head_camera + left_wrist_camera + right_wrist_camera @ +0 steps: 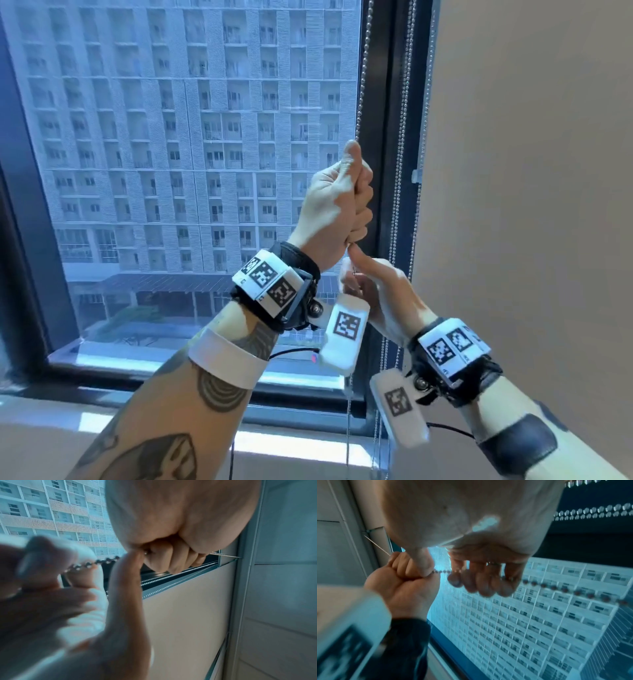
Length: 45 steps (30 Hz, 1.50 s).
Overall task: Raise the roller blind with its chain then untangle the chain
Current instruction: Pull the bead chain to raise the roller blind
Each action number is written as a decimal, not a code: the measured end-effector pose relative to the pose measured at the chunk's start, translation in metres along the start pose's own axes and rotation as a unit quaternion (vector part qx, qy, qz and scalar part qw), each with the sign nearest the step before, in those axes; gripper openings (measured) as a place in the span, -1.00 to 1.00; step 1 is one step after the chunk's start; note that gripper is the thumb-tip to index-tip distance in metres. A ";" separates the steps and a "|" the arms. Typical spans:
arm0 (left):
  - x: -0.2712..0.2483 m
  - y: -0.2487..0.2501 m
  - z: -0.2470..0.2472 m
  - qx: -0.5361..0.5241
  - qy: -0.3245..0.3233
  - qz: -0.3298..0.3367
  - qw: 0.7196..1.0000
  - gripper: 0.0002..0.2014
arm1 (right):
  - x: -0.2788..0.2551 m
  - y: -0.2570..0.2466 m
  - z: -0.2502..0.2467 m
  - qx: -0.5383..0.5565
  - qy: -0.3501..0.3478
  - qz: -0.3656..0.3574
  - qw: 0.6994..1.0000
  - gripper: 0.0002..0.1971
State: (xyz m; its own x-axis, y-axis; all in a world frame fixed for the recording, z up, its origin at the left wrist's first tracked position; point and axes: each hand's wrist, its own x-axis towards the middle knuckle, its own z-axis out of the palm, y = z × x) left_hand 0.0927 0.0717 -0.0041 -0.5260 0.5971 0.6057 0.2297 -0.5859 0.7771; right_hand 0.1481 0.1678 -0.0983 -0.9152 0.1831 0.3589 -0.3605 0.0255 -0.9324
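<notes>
We stand at a dark-framed window (376,102) facing a tall apartment block (191,120), a beige wall (531,171) to our right. Our left hand (337,209) fists around the bead chain (363,78) beside the frame; just beneath, our right hand (380,294) pinches the same strand, other fingers loosely curled.

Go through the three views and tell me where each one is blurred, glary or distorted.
Head view: sharp on the left hand and bead chain; sunlit patches on both hands; wide-angle bend in the window frame. Left wrist view: the right hand is smeared with blur, the left hand's curled fingers clearer. Right wrist view: right fingertips and the nearer beads blurred, strong blue cast.
</notes>
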 end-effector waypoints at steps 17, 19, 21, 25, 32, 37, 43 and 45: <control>-0.046 -0.051 -0.012 -0.014 -0.018 -0.024 0.999 -0.53 | 0.011 -0.070 -0.021 0.047 0.037 -0.095 0.994 -0.80; -0.047 -0.058 -0.014 -0.015 -0.025 -0.035 0.999 -0.54 | 0.014 -0.074 -0.017 0.062 0.039 -0.092 0.993 -0.79; -0.046 -0.062 -0.014 -0.012 -0.031 -0.042 0.999 -0.54 | 0.018 -0.081 -0.012 0.079 0.036 -0.098 0.991 -0.75; -0.038 -0.068 -0.016 0.008 -0.033 -0.045 0.998 -0.51 | 0.028 -0.103 0.005 0.089 0.036 -0.099 0.990 -0.75; -0.025 -0.075 -0.033 0.022 -0.090 -0.022 0.996 -0.57 | 0.044 -0.121 0.038 0.061 0.138 -0.076 0.986 -0.42; -0.018 -0.064 -0.058 -0.009 -0.165 -0.104 0.981 -0.55 | 0.046 -0.118 0.051 0.071 0.184 -0.080 0.977 -0.38; 0.002 -0.044 -0.081 -0.036 -0.109 -0.120 0.986 -0.47 | 0.036 -0.099 0.058 0.093 0.198 -0.089 0.972 -0.34; 0.007 -0.036 -0.083 -0.023 -0.107 -0.106 0.988 -0.44 | 0.034 -0.091 0.058 0.098 0.198 -0.094 0.971 -0.34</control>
State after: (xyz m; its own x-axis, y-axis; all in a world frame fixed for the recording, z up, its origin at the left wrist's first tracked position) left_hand 0.0125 0.0511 -0.0416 -0.3721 0.8088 0.4554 0.0930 -0.4557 0.8852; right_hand 0.1396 0.1147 0.0011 -0.7031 0.5575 0.4413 -0.5776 -0.0858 -0.8118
